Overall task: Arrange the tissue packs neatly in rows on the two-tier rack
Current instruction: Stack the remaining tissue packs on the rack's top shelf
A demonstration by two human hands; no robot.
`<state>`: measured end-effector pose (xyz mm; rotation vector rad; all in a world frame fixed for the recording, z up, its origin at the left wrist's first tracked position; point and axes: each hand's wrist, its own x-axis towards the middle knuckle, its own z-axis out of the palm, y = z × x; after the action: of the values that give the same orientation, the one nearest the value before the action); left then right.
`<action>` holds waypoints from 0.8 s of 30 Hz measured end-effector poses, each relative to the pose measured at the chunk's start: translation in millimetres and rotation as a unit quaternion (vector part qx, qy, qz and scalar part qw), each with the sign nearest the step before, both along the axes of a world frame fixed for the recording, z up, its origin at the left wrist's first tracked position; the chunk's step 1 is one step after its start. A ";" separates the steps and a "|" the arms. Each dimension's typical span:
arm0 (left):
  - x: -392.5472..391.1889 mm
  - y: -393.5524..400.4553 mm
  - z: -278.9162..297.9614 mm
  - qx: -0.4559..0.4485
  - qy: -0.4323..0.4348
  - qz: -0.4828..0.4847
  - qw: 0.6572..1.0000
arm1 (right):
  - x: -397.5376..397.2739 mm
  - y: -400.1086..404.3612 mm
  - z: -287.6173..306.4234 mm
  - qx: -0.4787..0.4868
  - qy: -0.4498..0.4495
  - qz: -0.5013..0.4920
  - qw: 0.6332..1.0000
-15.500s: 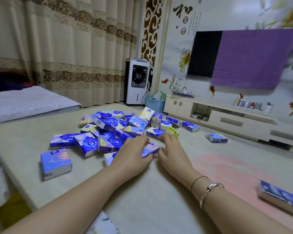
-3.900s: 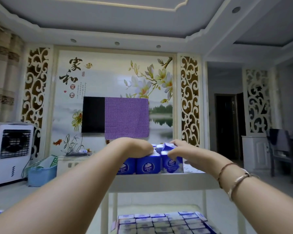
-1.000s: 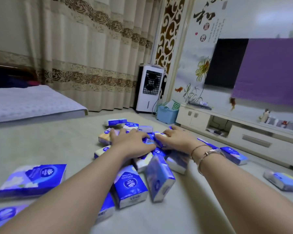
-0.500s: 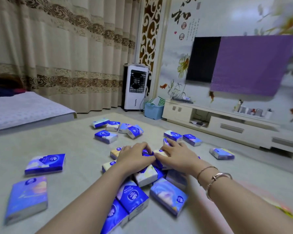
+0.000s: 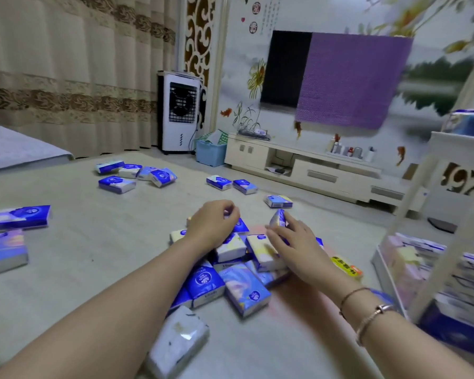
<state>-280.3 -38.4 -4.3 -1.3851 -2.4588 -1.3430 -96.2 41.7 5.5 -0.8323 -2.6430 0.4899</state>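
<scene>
Since the frame half a second ago, the right hand point(image 5: 290, 239) has come off the heap and is now pinching one tissue pack point(image 5: 277, 218) raised just above it, while the rack point(image 5: 433, 242) has come into view at the right, packs lining both tiers. The left hand point(image 5: 212, 224) is curling over the pile of packs point(image 5: 230, 269); what it grips is hidden. Ten loose packs are lying scattered on the floor point(image 5: 93, 255). A cooler point(image 5: 179, 113) is standing beside the curtain point(image 5: 66, 64).
</scene>
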 end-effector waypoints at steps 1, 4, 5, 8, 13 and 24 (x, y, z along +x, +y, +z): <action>5.7 -3.7 4.8 0.014 0.045 0.038 0.998 | 8.4 -0.6 -2.6 -0.025 0.046 -0.003 0.999; 24.5 -14.4 20.1 0.032 0.072 0.059 0.995 | 30.0 -3.8 -12.9 -0.053 0.146 -0.002 0.988; 34.1 -16.2 23.0 0.014 0.062 0.047 0.997 | 38.7 -5.5 -18.9 -0.052 0.163 0.000 0.985; 62.6 -20.9 23.1 -0.087 0.019 -0.017 0.996 | 51.7 -11.0 -33.0 -0.023 0.222 0.004 0.975; 93.7 -30.6 -2.8 -0.149 0.121 -0.004 0.981 | 55.7 -15.3 -37.6 0.014 0.262 -0.051 0.964; 101.4 -53.1 8.3 0.034 0.000 -0.024 0.999 | 63.3 -25.2 -33.3 0.337 0.087 -0.090 0.933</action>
<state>-178.9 -91.5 4.0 -1.4390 -2.3692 -1.4218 -32.9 16.5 -27.8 -0.7420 -2.2885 -0.3677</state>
